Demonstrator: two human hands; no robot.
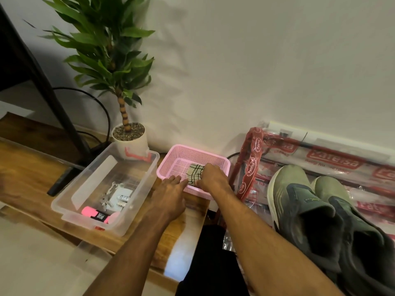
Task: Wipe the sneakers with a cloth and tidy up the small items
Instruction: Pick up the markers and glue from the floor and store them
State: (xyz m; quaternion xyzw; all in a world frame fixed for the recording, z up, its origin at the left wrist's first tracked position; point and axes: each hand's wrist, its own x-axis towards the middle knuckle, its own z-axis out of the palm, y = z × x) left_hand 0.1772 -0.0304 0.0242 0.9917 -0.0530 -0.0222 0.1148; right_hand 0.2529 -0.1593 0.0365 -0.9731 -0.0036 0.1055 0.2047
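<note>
- Gripping the folded checked cloth [195,170]: right hand [210,178], fingers curled over the cloth's right edge.
- Cloth lies on the floor of the pink basket [185,151]; the mesh walls ring the grip on all sides.
- Left hand [171,193] sits just left of the grip with fingers straight and tips over the basket's near rim at the cloth's edge. Contact with the cloth cannot be told.
- Left of the grip: clear bin [64,202], just beside the basket, holding keys [105,201], batteries [124,198] and a pink highlighter [95,213].
- Beyond the bin, farther left of the grip: potted plant [132,142] against the wall.
- Right of the grip: two green-and-dark sneakers [299,201], side by side, resting on a plastic-wrapped pack [333,161] with red print.
- The pack's red edge stands between basket and sneakers.
</note>
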